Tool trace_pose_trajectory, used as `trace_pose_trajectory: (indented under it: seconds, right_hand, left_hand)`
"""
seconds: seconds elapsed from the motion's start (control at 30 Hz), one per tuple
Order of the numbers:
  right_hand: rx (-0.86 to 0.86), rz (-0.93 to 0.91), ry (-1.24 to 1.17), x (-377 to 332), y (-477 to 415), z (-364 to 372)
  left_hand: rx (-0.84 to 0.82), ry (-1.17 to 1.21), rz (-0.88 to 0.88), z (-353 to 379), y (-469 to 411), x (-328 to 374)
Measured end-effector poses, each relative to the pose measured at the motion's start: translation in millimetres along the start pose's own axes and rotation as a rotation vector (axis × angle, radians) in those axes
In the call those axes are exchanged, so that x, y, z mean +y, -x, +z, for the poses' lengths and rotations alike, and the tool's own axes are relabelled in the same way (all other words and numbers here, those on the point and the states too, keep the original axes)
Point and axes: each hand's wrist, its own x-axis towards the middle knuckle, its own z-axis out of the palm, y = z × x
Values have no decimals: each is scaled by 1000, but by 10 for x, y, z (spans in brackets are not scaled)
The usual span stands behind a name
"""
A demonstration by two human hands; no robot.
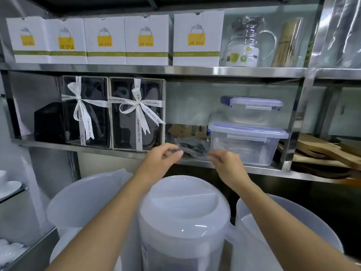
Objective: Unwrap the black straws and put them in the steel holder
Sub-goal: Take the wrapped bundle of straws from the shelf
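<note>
Both hands pinch the ends of the clear packet of black straws (192, 148) at the near shelf edge (254, 169), left hand (162, 159) and right hand (226, 163) closed on the wrap; tearing it here could spill straws down behind the white jug (183, 212). No steel holder shows

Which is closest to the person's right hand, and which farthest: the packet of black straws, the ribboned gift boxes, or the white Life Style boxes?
From the right hand:
1. Packet of black straws, at the fingertips, middle shelf.
2. Ribboned gift boxes, same shelf, further left.
3. White Life Style boxes, on the shelf above.
</note>
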Motion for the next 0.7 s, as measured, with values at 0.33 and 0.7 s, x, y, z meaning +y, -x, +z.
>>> trace_pose_trajectory:
  seconds: [0.33,0.7]
  right_hand:
    - [166,32,-405,-523,133,-637]
    - [230,-171,-674,-1218,442,-1440]
  left_hand:
    - [35,-202,-35,-152,-11,32]
    - [46,317,150,-233,224,939]
